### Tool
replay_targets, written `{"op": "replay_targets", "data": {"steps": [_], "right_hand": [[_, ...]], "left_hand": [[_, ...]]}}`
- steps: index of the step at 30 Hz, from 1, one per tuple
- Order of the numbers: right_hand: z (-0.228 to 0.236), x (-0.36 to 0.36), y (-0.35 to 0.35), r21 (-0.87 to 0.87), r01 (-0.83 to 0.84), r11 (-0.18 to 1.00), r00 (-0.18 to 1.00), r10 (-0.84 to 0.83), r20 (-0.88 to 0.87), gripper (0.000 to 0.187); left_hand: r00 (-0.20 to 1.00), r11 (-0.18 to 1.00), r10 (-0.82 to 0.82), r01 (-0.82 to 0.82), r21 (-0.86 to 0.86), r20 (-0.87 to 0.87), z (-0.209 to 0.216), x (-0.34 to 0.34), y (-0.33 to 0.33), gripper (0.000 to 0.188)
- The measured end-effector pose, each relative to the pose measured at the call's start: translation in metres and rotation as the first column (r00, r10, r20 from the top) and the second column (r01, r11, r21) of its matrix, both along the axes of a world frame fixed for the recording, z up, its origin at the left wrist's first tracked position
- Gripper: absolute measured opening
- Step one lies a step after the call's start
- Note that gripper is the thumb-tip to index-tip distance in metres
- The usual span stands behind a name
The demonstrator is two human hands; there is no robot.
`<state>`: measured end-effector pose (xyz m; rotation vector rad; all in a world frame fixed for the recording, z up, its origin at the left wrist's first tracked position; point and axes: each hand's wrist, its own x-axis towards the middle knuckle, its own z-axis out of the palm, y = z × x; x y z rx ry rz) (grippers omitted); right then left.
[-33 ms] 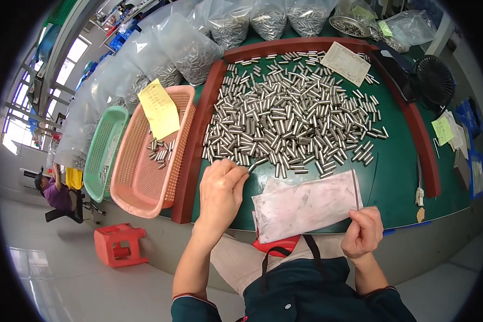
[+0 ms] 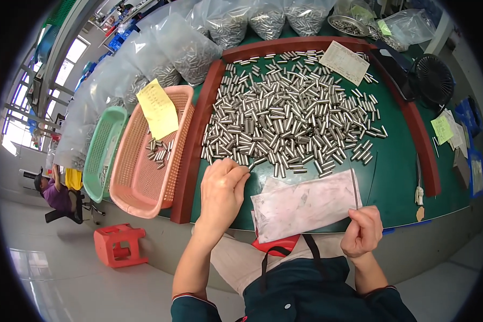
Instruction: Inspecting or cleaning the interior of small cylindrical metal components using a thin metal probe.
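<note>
A wide heap of short steel pins (image 2: 284, 112) covers the green tabletop (image 2: 327, 198). At its near left edge my left hand (image 2: 221, 190) is closed, knuckles up, with thumb and fingers pressed together. Whatever it may pinch is hidden; single pins lie right beside its fingertips. My right hand (image 2: 361, 232) is closed round the lower end of a thin dark rod (image 2: 355, 188), which points away from me toward the pins. The rod passes over the right end of a stained pale pink cloth (image 2: 306, 206), folded flat at the front edge between my hands.
A dark red wooden frame (image 2: 190, 166) borders the pins. To its left stand a pink basket (image 2: 121, 177) with some pins and a yellow note, and a green basket (image 2: 88, 166). Bags of pins (image 2: 228, 27) line the back. A black fan (image 2: 433, 80) stands right; a red stool (image 2: 110, 244) is on the floor.
</note>
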<state>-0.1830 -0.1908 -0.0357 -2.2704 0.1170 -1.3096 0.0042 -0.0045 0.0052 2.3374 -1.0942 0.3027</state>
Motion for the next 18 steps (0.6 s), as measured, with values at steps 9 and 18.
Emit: {"op": "replay_targets", "data": {"steps": [9,18], "right_hand": [[0.000,0.003,-0.001,0.014,-0.026,1.000,0.999,0.026,0.026,0.026],[0.005,-0.004,-0.001,0.043,-0.036,0.998,0.999,0.034,0.043,0.026]], "left_hand": [[0.993,0.999,0.004,0.002,0.048,-0.115,0.000,-0.010,-0.033,0.009],[0.990,0.977,0.122,-0.108,0.183,-0.066,-0.003,-0.020,-0.051,0.012]]}}
